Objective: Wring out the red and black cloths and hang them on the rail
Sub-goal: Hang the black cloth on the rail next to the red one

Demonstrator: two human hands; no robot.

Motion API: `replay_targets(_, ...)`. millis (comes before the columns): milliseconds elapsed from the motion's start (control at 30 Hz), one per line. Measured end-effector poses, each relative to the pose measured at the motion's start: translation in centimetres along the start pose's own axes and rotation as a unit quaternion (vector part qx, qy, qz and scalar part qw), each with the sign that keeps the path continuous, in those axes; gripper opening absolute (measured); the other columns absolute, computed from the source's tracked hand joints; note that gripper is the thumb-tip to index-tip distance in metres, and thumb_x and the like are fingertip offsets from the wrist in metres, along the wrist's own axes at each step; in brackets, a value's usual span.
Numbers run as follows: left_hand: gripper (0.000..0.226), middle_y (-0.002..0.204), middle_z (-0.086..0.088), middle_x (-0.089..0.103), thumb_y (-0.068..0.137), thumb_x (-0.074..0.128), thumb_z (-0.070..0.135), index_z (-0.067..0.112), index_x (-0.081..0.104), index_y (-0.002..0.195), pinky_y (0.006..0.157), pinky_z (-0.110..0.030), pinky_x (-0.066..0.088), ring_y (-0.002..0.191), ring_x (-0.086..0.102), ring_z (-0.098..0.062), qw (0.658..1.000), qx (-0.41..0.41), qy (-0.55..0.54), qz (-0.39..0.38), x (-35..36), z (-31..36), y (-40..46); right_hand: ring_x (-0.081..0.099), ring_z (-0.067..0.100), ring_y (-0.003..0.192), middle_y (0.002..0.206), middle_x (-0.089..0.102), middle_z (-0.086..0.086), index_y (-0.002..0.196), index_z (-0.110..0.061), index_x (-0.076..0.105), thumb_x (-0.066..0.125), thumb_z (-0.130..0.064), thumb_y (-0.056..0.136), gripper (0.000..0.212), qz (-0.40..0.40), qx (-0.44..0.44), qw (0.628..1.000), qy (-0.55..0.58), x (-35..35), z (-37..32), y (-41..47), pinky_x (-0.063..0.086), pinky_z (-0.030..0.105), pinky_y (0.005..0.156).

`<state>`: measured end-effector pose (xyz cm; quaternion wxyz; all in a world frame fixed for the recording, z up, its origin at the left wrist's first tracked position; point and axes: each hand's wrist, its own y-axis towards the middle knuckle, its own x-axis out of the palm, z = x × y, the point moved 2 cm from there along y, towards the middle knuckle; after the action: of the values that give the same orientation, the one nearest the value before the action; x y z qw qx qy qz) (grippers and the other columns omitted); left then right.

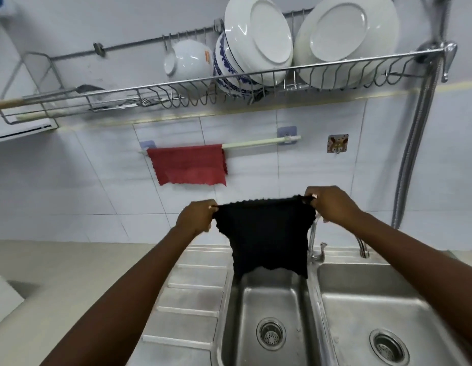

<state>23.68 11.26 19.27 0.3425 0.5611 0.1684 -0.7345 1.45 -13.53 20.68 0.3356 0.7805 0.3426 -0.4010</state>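
Note:
The red cloth (188,165) hangs folded over the left half of the pale rail (258,141) on the tiled wall. The black cloth (266,233) hangs spread out in the air below the rail, above the left sink basin. My left hand (196,217) pinches its upper left corner and my right hand (328,204) pinches its upper right corner, holding the top edge stretched flat. The right half of the rail is bare.
A steel double sink (312,294) with a ribbed drainboard (192,294) lies below. A tap (314,239) stands behind the black cloth. Above the rail, a wire dish rack (229,88) holds white plates (343,35) and bowls. A shower hose (417,143) runs down the right wall.

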Motion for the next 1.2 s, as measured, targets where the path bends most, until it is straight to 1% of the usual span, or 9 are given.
replay_targets(133, 0.018, 0.070, -0.007, 0.065, 0.096, 0.050, 0.013, 0.011, 0.064, 0.106, 0.049, -0.018, 0.044, 0.051, 0.064, -0.007, 0.958, -0.061, -0.277, 0.039, -5.3, 0.7, 3.0, 0.064, 0.014, 0.046, 0.057, 0.065, 0.004, 0.094, -0.012, 0.062, 0.062, 0.006, 0.081, 0.022, 0.027, 0.069, 0.953, 0.293, -2.9, -2.4, 4.0, 0.053, 0.017, 0.049)
replay_targets(267, 0.022, 0.077, -0.003, 0.063, 0.095, 0.054, 0.007, 0.003, 0.063, 0.115, 0.040, -0.008, 0.043, 0.062, 0.057, -0.010, 0.879, -0.072, -0.461, 0.099, -9.5, 1.4, 6.3, 0.067, 0.019, 0.063, 0.078, 0.067, 0.013, 0.099, -0.011, 0.056, 0.056, 0.004, 0.086, 0.020, 0.070, 0.094, 0.879, 0.463, -5.2, -4.5, 8.5, 0.060, 0.019, 0.058)
replay_targets(400, 0.024, 0.086, -0.004, 0.066, 0.094, 0.052, 0.002, 0.001, 0.065, 0.114, 0.059, -0.012, 0.052, 0.074, 0.061, -0.009, 0.835, -0.048, -0.527, 0.149, -12.1, 1.7, 10.0, 0.066, 0.022, 0.083, 0.085, 0.067, 0.011, 0.083, -0.015, 0.058, 0.054, 0.002, 0.088, 0.018, 0.140, 0.053, 0.873, 0.463, -6.1, -5.9, 13.1, 0.055, 0.029, 0.079)
replay_targets(500, 0.026, 0.100, -0.011, 0.067, 0.094, 0.050, -0.001, 0.001, 0.063, 0.117, 0.078, -0.019, 0.053, 0.094, 0.063, -0.017, 0.804, -0.024, -0.569, 0.169, -12.7, 1.4, 12.8, 0.062, 0.021, 0.089, 0.103, 0.068, 0.015, 0.100, -0.009, 0.061, 0.051, -0.001, 0.090, 0.016, 0.189, 0.009, 0.902, 0.388, -6.2, -6.5, 16.1, 0.050, 0.028, 0.078)
replay_targets(633, 0.032, 0.131, -0.015, 0.060, 0.098, 0.047, 0.006, 0.007, 0.059, 0.127, 0.088, -0.021, 0.047, 0.106, 0.059, -0.020, 0.882, 0.046, -0.419, 0.209, -12.5, 1.0, 16.3, 0.056, 0.016, 0.085, 0.094, 0.062, 0.004, 0.105, -0.008, 0.061, 0.063, -0.015, 0.087, 0.019, 0.176, -0.066, 0.954, 0.232, -5.6, -6.6, 19.4, 0.040, 0.011, 0.065)
replay_targets(733, 0.036, 0.130, -0.025, 0.057, 0.094, 0.051, -0.004, -0.006, 0.052, 0.129, 0.086, -0.007, 0.043, 0.109, 0.062, -0.012, 0.936, 0.164, -0.264, 0.162, -10.7, 0.8, 18.4, 0.057, 0.023, 0.093, 0.100, 0.062, 0.007, 0.104, -0.007, 0.062, 0.062, -0.019, 0.088, 0.021, 0.098, -0.127, 0.985, 0.060, -3.9, -5.4, 21.1, 0.039, 0.023, 0.076)
replay_targets(867, 0.031, 0.106, -0.022, 0.070, 0.092, 0.057, 0.005, -0.001, 0.062, 0.122, 0.085, -0.023, 0.040, 0.099, 0.064, -0.031, 0.966, 0.238, -0.009, 0.103, -7.8, -0.5, 21.0, 0.054, 0.034, 0.101, 0.103, 0.064, 0.011, 0.095, -0.010, 0.069, 0.055, -0.021, 0.091, 0.018, 0.098, -0.160, 0.975, -0.119, -1.9, -3.2, 22.1, 0.042, 0.039, 0.079)
replay_targets(1033, 0.023, 0.097, -0.001, 0.073, 0.087, 0.064, 0.039, 0.020, 0.075, 0.094, 0.080, -0.026, 0.048, 0.096, 0.063, -0.020, 0.981, 0.048, -0.060, 0.178, -7.6, -1.7, 23.5, 0.052, 0.037, 0.095, 0.098, 0.057, 0.019, 0.093, -0.007, 0.068, 0.066, -0.023, 0.083, 0.019, 0.200, -0.104, 0.963, -0.144, -1.3, -3.6, 23.4, 0.047, 0.039, 0.072)
replay_targets(1200, 0.014, 0.106, -0.011, 0.053, 0.081, 0.067, 0.013, 0.011, 0.062, 0.094, 0.081, -0.031, 0.044, 0.105, 0.045, -0.029, 0.956, 0.042, -0.053, 0.286, -7.3, -1.1, 24.1, 0.054, 0.035, 0.094, 0.092, 0.059, 0.014, 0.092, -0.008, 0.057, 0.063, -0.025, 0.084, 0.020, 0.185, -0.103, 0.969, -0.127, -1.5, -5.2, 23.8, 0.045, 0.037, 0.072)
